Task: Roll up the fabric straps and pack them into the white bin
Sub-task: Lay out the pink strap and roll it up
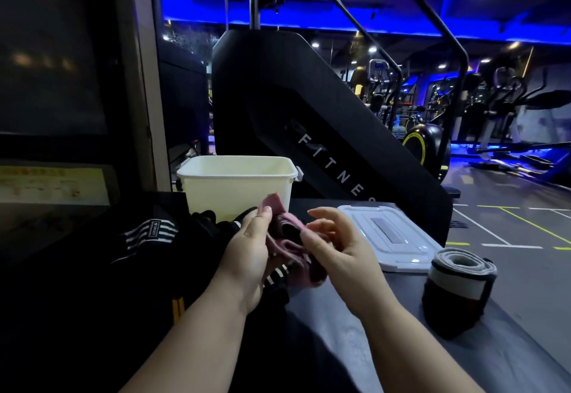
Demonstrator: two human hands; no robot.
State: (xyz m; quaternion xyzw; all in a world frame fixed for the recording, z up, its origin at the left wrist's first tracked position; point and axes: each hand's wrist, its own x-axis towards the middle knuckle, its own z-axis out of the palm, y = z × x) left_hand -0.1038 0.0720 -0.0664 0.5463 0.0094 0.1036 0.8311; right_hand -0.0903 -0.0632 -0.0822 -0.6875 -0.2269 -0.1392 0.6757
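Both hands hold a pink fabric strap [285,245] just above the dark grey tabletop [463,361], in front of the open white plastic bin [238,187]. The left hand [247,256] grips the strap from the left, with its thumb pressed on the upper flap and its fingers curled behind. The right hand [340,247] meets it from the right. Its thumb and curled fingers seem to pinch the strap's edge, though blur makes the exact hold hard to read. The strap is loosely bunched rather than tightly rolled, and a dark inner patch shows. Left of the hands, just beside the bin's front, lies a heap of black fabric straps with white stripes [148,235]. Right of the bin rests a flat white plastic lid [392,235]. Near the lid a rolled grey, white and black fabric strap [460,281] stands on end on the tabletop
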